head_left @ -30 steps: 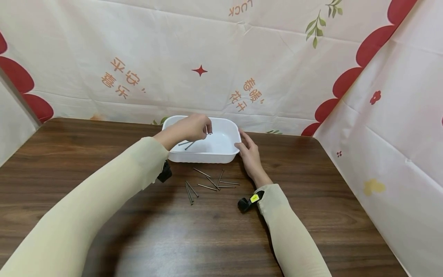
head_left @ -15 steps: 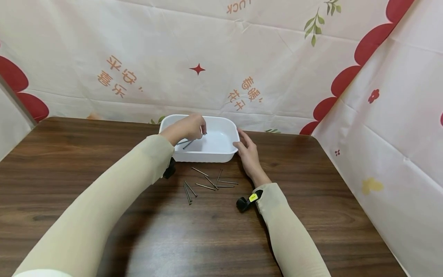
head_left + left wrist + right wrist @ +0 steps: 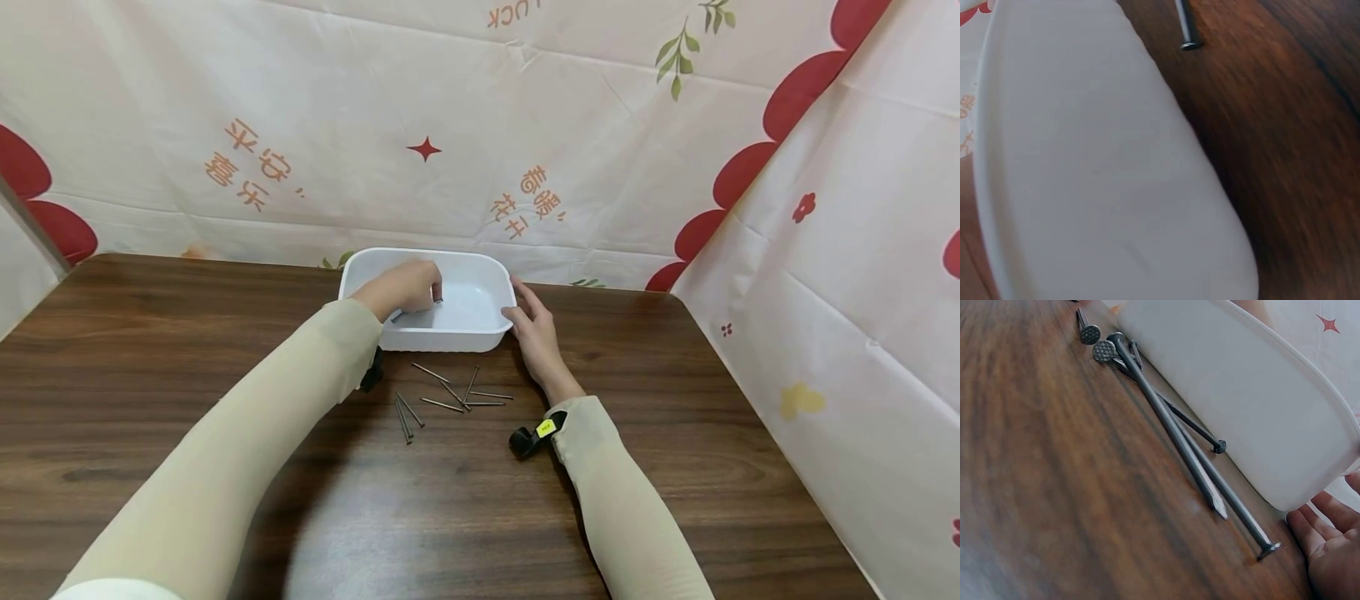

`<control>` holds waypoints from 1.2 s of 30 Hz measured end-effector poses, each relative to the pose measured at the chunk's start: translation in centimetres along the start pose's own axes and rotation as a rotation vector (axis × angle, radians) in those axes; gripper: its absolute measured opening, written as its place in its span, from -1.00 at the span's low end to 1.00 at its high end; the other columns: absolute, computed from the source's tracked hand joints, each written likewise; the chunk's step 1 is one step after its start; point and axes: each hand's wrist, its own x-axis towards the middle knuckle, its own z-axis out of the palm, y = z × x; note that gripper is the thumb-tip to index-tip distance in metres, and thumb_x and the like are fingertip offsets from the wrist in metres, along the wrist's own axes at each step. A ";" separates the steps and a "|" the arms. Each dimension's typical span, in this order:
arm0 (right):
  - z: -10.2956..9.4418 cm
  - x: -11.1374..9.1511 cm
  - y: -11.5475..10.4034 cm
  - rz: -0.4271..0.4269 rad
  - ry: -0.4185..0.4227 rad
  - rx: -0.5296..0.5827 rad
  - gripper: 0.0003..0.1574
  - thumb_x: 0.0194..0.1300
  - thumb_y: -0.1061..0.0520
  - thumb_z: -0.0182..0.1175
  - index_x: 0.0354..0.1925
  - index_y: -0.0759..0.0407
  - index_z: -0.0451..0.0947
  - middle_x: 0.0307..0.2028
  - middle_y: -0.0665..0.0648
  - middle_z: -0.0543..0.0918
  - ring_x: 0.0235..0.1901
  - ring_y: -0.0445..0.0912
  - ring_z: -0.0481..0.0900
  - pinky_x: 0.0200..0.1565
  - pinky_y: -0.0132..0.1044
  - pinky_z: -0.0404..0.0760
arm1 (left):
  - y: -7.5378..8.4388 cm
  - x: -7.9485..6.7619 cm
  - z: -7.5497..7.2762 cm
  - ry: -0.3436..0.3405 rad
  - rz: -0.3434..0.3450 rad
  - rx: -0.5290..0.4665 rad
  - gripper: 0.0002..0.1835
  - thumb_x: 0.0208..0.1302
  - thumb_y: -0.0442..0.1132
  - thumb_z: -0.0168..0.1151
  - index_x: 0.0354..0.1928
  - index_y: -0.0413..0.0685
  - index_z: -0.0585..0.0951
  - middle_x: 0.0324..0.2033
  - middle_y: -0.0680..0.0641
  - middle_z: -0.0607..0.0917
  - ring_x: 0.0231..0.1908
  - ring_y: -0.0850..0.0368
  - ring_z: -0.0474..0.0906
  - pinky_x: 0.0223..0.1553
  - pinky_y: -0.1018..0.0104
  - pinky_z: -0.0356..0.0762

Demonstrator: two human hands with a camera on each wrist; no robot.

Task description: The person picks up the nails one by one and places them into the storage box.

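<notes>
A white plastic tray (image 3: 442, 341) stands near the back of the table. My left hand (image 3: 402, 289) reaches down inside it, fingers curled and pointing to the tray floor. The dark end of a nail (image 3: 439, 301) shows at those fingertips, where the hand pinches it. Part of another nail (image 3: 396, 317) peeks out below the hand in the tray. At the tray's right end my right hand (image 3: 537, 343) grips the rim, thumb on top and fingers along the outer wall. In the left wrist view the tray wall (image 3: 1097, 156) hides the left fingers.
Several loose nails (image 3: 442, 405) lie scattered on the wooden table (image 3: 450, 517) just in front of the tray. The right wrist view shows crossed nails (image 3: 1169, 425) close to the tray wall. A patterned cloth (image 3: 360, 100) hangs right behind the tray.
My left hand has moved down from above the tray into it, the nail at its fingertips going lower. The right hand keeps its grip on the rim. The nails on the table stay put.
</notes>
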 end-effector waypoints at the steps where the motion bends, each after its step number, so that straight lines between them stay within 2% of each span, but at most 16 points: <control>1: 0.0 0.0 0.0 -0.001 0.000 -0.005 -0.26 0.44 0.17 0.02 0.52 -0.13 0.23 0.22 0.33 0.55 0.00 -0.13 0.56 -0.06 -0.49 0.57 | -0.1 0.0 0.1 -0.001 -0.005 0.008 -0.70 0.20 -0.48 0.03 -0.16 -0.15 0.71 -0.07 -0.17 0.69 -0.24 0.02 0.47 -0.24 0.28 0.43; 5: 0.0 0.0 0.0 -0.003 0.003 -0.016 -0.27 0.43 0.17 0.02 0.52 -0.14 0.25 0.23 0.35 0.55 0.00 -0.11 0.55 -0.08 -0.50 0.56 | -0.1 0.0 0.3 0.003 -0.022 0.016 -0.73 0.25 -0.43 0.06 -0.15 -0.13 0.71 -0.03 -0.17 0.70 -0.17 -0.01 0.49 -0.16 0.22 0.46; 14: 0.1 0.0 -0.1 -0.007 0.005 0.004 -0.25 0.41 0.20 0.02 0.52 -0.07 0.24 0.23 0.32 0.55 0.07 -0.04 0.56 -0.06 -0.49 0.59 | 0.1 -0.3 0.0 0.011 -0.027 0.017 -0.75 0.28 -0.38 0.07 -0.12 -0.13 0.71 -0.03 -0.17 0.70 -0.15 -0.03 0.52 -0.11 0.18 0.49; 22: 0.0 -0.1 0.0 -0.008 -0.002 0.003 -0.25 0.42 0.18 0.02 0.53 -0.08 0.22 0.25 0.30 0.54 0.10 0.00 0.56 -0.04 -0.48 0.59 | 0.2 -1.1 -1.8 0.054 0.015 0.006 -0.74 0.24 -0.37 0.16 -0.06 -0.18 0.70 -0.04 -0.18 0.72 -0.08 -0.06 0.59 0.04 0.06 0.55; 28: 0.0 -0.1 0.1 -0.015 -0.001 0.007 -0.25 0.42 0.19 0.02 0.53 -0.06 0.22 0.25 0.31 0.53 0.08 -0.05 0.56 -0.04 -0.50 0.58 | 0.8 -2.8 -2.9 0.062 0.074 0.000 -0.73 0.31 -0.33 0.15 -0.01 -0.19 0.69 -0.06 -0.18 0.71 -0.06 -0.06 0.61 0.03 0.06 0.58; 36: 0.0 -0.2 -0.1 -0.012 -0.001 0.014 -0.24 0.42 0.19 0.02 0.53 -0.06 0.22 0.28 0.30 0.52 0.11 -0.05 0.55 -0.02 -0.49 0.57 | 2.1 -6.3 -2.8 0.111 0.180 0.061 -0.79 0.34 -0.25 0.19 -0.05 -0.10 0.70 -0.20 -0.08 0.75 -0.24 0.06 0.63 -0.19 0.16 0.59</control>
